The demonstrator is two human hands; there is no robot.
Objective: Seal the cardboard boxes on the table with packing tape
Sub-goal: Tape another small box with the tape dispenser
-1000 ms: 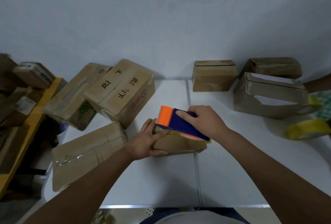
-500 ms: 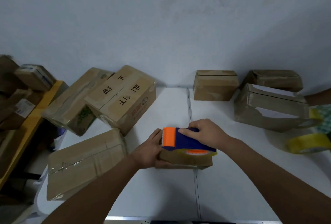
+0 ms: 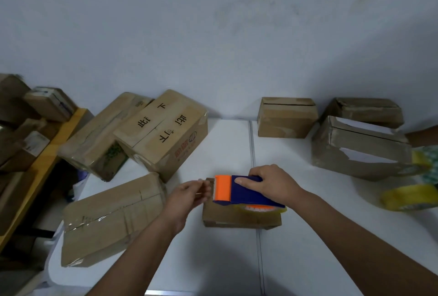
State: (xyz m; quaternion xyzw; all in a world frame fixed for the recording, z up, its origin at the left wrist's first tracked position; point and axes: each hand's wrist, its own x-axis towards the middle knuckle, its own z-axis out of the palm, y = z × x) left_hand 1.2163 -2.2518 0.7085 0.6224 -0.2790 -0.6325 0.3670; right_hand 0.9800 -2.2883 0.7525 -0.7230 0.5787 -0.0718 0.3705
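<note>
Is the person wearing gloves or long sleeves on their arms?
No. Both the left hand and the right hand are bare, with no gloves, rings or watch that I can see. Both forearms are uncovered right down to the bottom edge of the picture, so no sleeves show at all. The fingernails look short and plain.
</note>
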